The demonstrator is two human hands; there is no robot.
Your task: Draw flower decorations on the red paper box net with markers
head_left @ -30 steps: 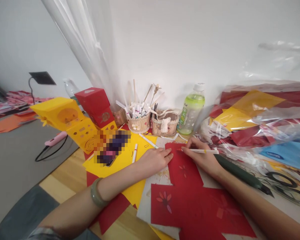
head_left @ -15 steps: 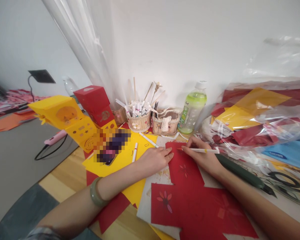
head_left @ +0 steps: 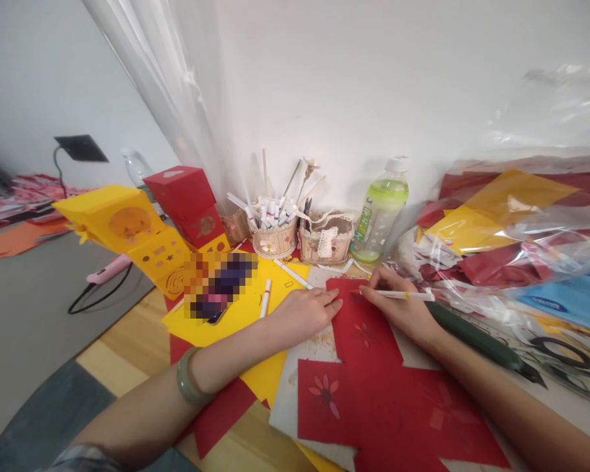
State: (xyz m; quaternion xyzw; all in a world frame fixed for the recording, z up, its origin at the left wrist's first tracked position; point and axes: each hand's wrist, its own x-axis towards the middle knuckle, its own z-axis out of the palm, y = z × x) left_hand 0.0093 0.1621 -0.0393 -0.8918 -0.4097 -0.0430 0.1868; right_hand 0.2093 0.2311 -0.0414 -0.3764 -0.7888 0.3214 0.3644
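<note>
On a pale backing, the red cut-out is lying flat; the left grip, fingers spread, is resting at its edge, probably steadying it, while the right grip is pinching a white marker low, likely for control.

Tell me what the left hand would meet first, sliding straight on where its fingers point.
Most likely the tip of the white marker held in the right hand, just across the red paper cutout; depth is hard to judge.
</note>
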